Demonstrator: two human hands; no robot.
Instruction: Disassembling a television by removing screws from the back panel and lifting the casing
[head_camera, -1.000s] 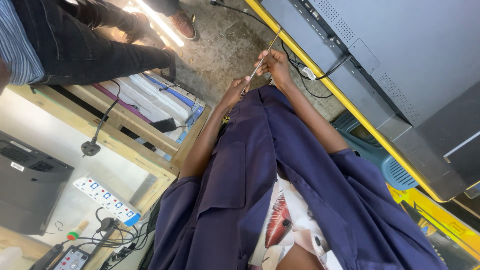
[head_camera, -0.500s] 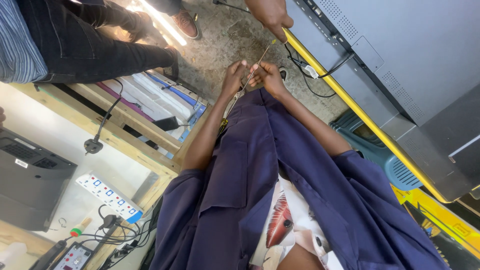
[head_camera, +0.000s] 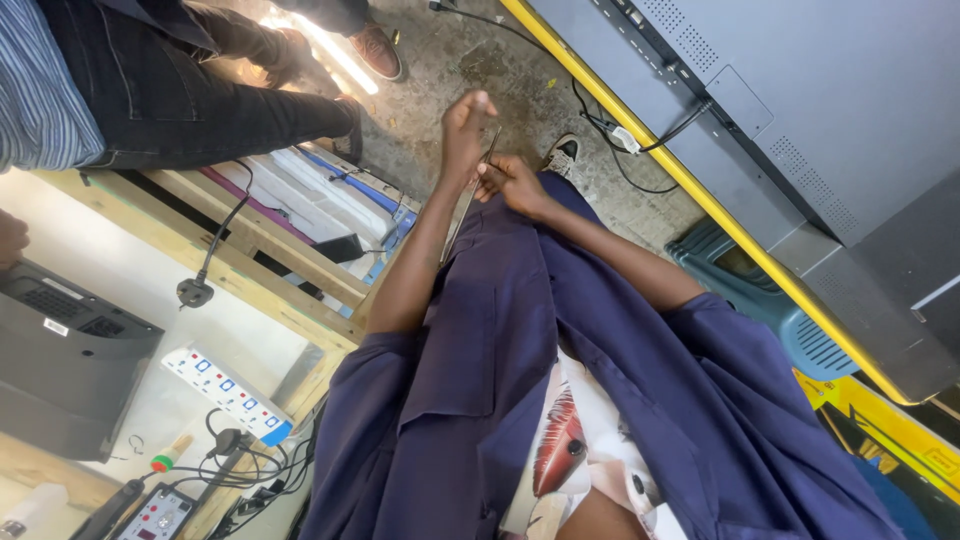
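Observation:
I sit in a navy work coat (head_camera: 500, 380) with both arms stretched out over my lap. A thin metal tool (head_camera: 468, 200), like long tweezers, lies slanted between my hands. My right hand (head_camera: 512, 182) pinches it near its upper part. My left hand (head_camera: 465, 125) is raised just above, fingers closed against the tool's upper end, thumb pointing up. The tool's lower end hangs free over my left thigh. My shoe (head_camera: 563, 152) shows on the concrete floor beyond the hands.
A wooden bench (head_camera: 250, 262) at left carries a black device (head_camera: 60, 360), a white power strip (head_camera: 225, 392), a soldering station (head_camera: 160, 512) and cables. A person in dark trousers (head_camera: 180, 95) stands at top left. A large grey panel (head_camera: 800, 110) and a blue stool (head_camera: 770, 300) are at right.
Another person's hand that reached in at the top half a second ago is gone. My left hand has risen above my right, and the tool now sits steeper.

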